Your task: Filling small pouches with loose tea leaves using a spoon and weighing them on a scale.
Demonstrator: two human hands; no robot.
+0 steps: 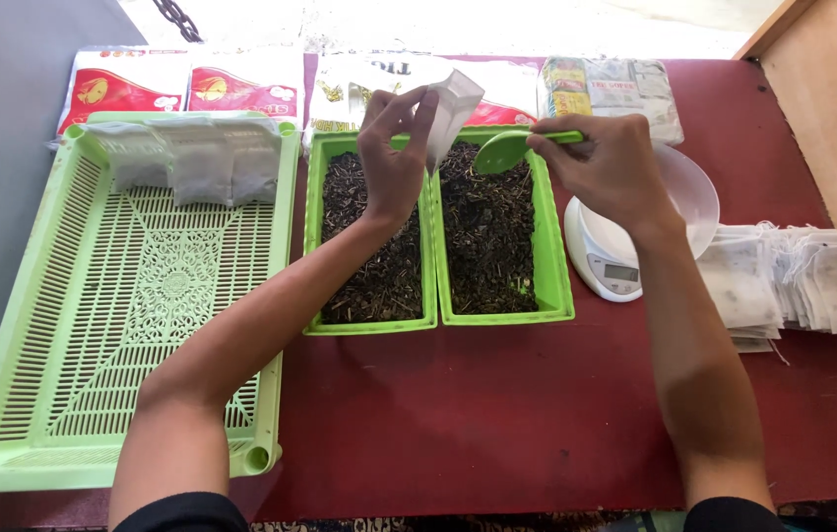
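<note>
Your work surface is a dark red table point(497, 414), and its near half lies bare between your forearms. To your left a large green slatted tray point(133, 325) reaches almost to the table's near edge, with a few filled white bags point(192, 158) lying along its far end. Two narrow green bins of dried dark leaves sit side by side and touching at the centre: the left bin point(312, 246) and the right bin point(556, 266). Just right of them stands a small white scale point(601, 256) bearing a clear bowl point(699, 192). A stack of empty filter bags point(803, 281) lies near the right edge, beside a wooden panel point(832, 108).

Your left hand point(394, 163) pinches a small white pouch point(453, 108) between thumb and fingertips, held up over the seam between the bins. Your right hand point(606, 163) is closed around the handle of a green scoop point(507, 150), whose bowl sits just beside the pouch.
</note>
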